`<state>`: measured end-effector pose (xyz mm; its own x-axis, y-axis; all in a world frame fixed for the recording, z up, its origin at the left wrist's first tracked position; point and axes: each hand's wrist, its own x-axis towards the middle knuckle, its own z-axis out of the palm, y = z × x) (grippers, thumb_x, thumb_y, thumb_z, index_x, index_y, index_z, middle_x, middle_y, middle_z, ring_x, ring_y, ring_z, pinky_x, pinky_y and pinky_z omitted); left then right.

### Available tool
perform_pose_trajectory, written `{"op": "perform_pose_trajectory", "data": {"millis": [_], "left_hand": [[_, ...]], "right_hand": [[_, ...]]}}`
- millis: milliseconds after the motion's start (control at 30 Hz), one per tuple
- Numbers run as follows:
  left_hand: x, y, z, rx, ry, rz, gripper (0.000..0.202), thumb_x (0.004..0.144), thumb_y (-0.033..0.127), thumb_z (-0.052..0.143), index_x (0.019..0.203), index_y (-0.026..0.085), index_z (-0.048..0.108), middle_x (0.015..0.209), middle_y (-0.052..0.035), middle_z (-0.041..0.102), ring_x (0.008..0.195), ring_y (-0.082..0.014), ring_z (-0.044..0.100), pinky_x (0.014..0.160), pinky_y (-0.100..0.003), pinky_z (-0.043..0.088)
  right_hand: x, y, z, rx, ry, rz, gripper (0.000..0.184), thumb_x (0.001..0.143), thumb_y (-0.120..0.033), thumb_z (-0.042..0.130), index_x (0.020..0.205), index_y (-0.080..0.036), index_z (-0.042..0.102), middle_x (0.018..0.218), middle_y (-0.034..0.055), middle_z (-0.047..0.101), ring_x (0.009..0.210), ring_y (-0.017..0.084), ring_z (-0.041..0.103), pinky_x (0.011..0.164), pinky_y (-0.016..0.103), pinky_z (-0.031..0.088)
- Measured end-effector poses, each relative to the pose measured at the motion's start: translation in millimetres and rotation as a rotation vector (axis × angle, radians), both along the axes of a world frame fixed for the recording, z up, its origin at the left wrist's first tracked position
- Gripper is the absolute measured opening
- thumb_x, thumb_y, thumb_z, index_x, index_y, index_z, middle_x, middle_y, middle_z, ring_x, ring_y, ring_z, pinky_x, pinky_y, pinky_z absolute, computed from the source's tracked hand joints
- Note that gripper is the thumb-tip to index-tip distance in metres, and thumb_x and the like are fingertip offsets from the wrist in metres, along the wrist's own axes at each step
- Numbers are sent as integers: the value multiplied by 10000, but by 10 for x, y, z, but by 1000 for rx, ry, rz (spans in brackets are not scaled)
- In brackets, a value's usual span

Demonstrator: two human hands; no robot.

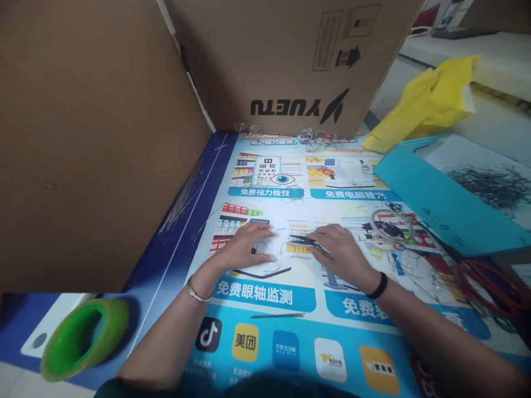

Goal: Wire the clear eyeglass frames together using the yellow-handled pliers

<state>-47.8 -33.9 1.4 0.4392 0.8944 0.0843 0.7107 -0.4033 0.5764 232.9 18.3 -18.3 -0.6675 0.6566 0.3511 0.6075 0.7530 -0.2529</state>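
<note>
My left hand point(248, 243) lies on a pair of dark-framed glasses point(265, 270) on the printed poster point(290, 309), fingers bent down over the frame. My right hand point(338, 249) is closed round small pliers point(305, 241) with yellow-black handles, the tips pointing left toward the glasses. A silver bangle is on my left wrist, a black band on my right.
Large cardboard boxes point(286, 61) stand at the back and left. A green tape roll point(81, 337) lies front left. A blue tray point(452, 193) with thin metal parts is on the right, a yellow bag point(431, 102) behind it. A clear tape ring point(392, 224), red-handled tool point(489, 279) and a loose temple arm point(277, 315) lie nearby.
</note>
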Motion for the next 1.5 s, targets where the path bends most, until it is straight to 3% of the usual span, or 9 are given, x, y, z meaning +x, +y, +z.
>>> {"op": "perform_pose_trajectory", "data": {"millis": [500,667,833,1033,1233,1367,1500], "left_hand": [[6,-15,8,-22,58,-14,482,736,259,657,1203,257,539,1357,-78,447,1252,-275,390,1026,-472,313],[-7,-20,5,3,44,-35,457,745,236,632,1194,256,548,1333,-81,477,1231,-275,419,1033,-475,314],[-31,21,-33,27,73,-33,397,777,261,578,1174,263,565,1313,-71,506,1208,-279,444,1009,-475,354],[-66,54,-56,54,128,-28,369,808,372,551,1169,305,578,1285,-41,550,1176,-271,501,989,-434,399],[-140,93,-207,74,87,42,410,793,543,524,1126,321,610,1279,-38,557,1171,-284,512,982,-457,417],[-200,131,-299,107,128,6,391,780,507,555,1133,345,602,1258,-26,576,1144,-294,538,958,-478,438],[-211,154,-290,106,136,3,365,800,472,540,1139,347,597,1242,-14,592,1151,-289,539,959,-473,452]], "right_hand": [[-4,5,-5,-2,-5,1,232,843,-291,546,1035,-198,637,1007,77,640,943,234,520,783,367,373],[-24,-61,68,-13,-36,-22,216,837,-260,557,1031,-203,635,992,76,634,950,228,506,795,364,360],[-83,-149,105,-58,-30,10,211,841,-260,552,1025,-195,631,983,84,611,962,232,464,810,372,324],[-132,-190,79,-41,-65,-77,218,841,-325,550,1019,-218,620,960,56,606,929,218,448,788,359,309],[-186,-261,90,-41,-138,-118,262,871,-390,495,1041,-205,568,1012,69,571,957,232,424,768,380,307],[-223,-329,115,-37,-175,-120,369,861,-493,480,1070,-194,538,1038,80,552,982,258,411,773,406,315],[-225,-363,129,-29,-183,-100,450,848,-543,475,1103,-175,519,1060,92,545,991,266,407,800,421,320]]}}
